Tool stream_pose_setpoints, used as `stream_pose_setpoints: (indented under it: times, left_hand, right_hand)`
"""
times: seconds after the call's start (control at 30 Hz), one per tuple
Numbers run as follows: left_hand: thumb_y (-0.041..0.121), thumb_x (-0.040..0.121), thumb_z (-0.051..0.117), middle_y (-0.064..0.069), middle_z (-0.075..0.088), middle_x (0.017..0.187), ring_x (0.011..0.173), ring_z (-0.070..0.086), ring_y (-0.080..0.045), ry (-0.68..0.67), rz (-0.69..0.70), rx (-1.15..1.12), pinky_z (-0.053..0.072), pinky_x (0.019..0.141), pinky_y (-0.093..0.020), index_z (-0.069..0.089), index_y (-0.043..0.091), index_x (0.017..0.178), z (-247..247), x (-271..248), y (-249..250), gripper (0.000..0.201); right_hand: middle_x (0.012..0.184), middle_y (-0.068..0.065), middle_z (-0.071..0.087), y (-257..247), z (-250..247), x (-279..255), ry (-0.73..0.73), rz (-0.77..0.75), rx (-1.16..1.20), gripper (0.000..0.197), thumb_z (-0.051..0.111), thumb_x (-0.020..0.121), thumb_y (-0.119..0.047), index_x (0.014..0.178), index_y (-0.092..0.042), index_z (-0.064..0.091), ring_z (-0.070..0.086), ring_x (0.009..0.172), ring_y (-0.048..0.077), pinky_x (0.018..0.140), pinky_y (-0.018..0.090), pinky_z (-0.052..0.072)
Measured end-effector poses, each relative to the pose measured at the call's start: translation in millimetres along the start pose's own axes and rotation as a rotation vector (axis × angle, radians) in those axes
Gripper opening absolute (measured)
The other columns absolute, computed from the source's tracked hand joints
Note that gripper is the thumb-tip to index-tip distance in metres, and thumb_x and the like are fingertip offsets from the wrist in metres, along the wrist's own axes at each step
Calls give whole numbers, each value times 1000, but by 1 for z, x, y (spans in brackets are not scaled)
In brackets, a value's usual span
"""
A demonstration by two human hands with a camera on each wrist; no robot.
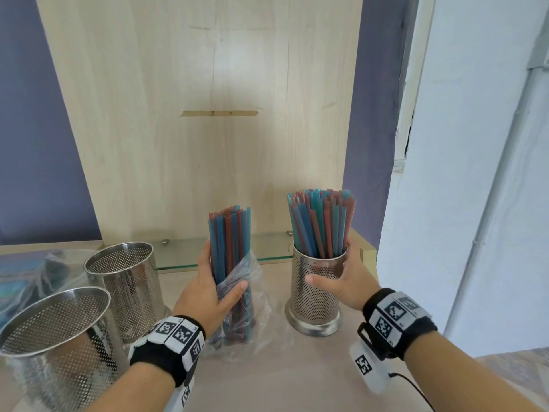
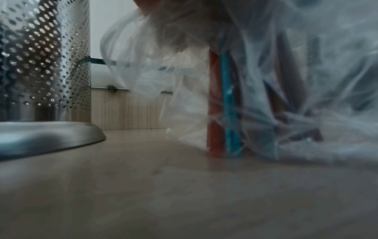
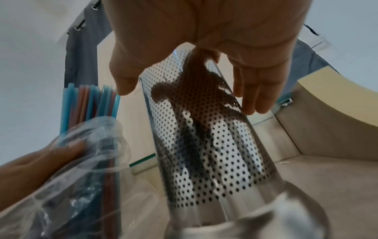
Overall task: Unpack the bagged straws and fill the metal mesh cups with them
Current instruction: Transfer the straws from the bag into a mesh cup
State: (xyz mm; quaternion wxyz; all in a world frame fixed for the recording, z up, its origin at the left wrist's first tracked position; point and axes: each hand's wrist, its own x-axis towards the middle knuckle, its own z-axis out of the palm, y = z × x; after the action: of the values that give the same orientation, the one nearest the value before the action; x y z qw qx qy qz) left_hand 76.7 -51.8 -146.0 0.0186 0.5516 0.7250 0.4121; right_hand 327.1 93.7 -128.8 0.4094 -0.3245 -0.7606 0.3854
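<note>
Head camera looks forward and down from above both forearms, taking in the whole counter point(image 1: 297, 379). The left wrist camera sits low, almost at counter level, close behind the bagged straws point(image 2: 225, 103), facing forward. The right wrist camera looks along the palm, close to the filled mesh cup point(image 3: 204, 137). All three share the bagged straws.

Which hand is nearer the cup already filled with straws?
Right. The right hand is at the filled cup; the left hand grips the bagged straws beside it, apart.
</note>
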Motion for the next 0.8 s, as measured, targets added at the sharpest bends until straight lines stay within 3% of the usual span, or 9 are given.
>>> stream_pose_setpoints:
  times: [0.07, 0.13, 0.2, 0.3, 0.47, 0.63, 0.8]
  left_hand:
    - [70, 75, 53, -2, 59, 130, 108, 64, -22, 8, 2, -2, 53, 88, -34, -11, 34, 150, 1, 0, -1, 104]
    - [69, 77, 54, -2, 59, 130, 108, 64, -22, 16, 2, 2, 53, 88, -34, -10, 33, 150, 1, 1, -2, 104]
    - [68, 77, 55, -2, 59, 130, 108, 64, -22, 17, 4, 3, 53, 89, -35, -10, 32, 150, 1, 1, -4, 104]
    - [64, 80, 58, -3, 58, 132, 110, 64, -22, 18, 6, -7, 53, 91, -37, -9, 33, 150, 1, 1, -5, 102]
    - [59, 82, 60, -3, 57, 133, 111, 63, -23, 24, 8, 11, 52, 89, -34, -7, 28, 151, -1, -1, 0, 101]
    - [54, 85, 61, -3, 55, 135, 112, 62, -23, -4, 19, 31, 50, 91, -32, -6, 26, 152, -1, 0, 2, 98]
    - [52, 85, 64, -4, 54, 135, 114, 61, -24, 94, 12, -23, 51, 95, -38, 1, 33, 150, -7, 13, -1, 93]
  right_hand:
    - [127, -19, 50, 6, 5, 0, 34, 23, -56, 117, 93, 52, -46, 143, -27, 23, 52, 119, 4, 103, 30, 47]
    - [123, -22, 49, 10, 11, 2, 69, 30, -87, 119, 93, 53, -44, 145, -24, 22, 53, 117, 6, 100, 29, 47]
    - [120, -25, 49, 10, 16, 3, 83, 33, -96, 116, 93, 54, -44, 144, -24, 23, 54, 114, 5, 97, 25, 47]
    - [116, -29, 47, 6, 21, 4, 71, 11, -96, 102, 92, 60, -38, 137, -30, 25, 52, 106, -6, 87, 10, 42]
    - [118, -25, 48, 4, 31, 2, 122, -3, -77, 107, 92, 60, -34, 142, -25, 25, 51, 111, 3, 92, 15, 40]
    - [127, -20, 50, 4, 43, 3, 132, -38, -63, 109, 91, 56, -46, 140, -34, 23, 51, 118, 4, 100, 23, 42]
    - [120, -33, 44, 5, 43, 4, 130, -59, -56, 102, 90, 55, -47, 130, -48, 20, 50, 115, 1, 99, 21, 41]
